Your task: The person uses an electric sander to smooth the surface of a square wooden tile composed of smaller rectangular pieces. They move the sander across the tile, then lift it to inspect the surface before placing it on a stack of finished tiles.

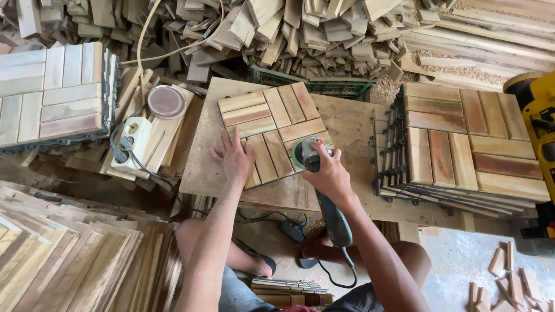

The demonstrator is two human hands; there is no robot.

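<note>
While the head camera looks straight down, a square wooden tile (pixel 270 134) of slats laid in alternating blocks lies on a plywood board (pixel 347 124), toward its far left corner, and the sanding looks to be under way rather than finished: the angle grinder (pixel 317 173) sits with its green-rimmed disc on the tile's near right corner, and I cannot tell from surface colour which slats are already smoothed. The right hand (pixel 329 173) is wrapped closed around the grinder's body just behind the head, the cord trailing down toward the person's knees. The left hand (pixel 234 157) lies flat with fingers spread on the tile's near left edge, pinning it down and gripping nothing. A stack of finished-looking tiles (pixel 471 144) rests at the board's right edge, another stack (pixel 55 92) well apart on the left.
</note>
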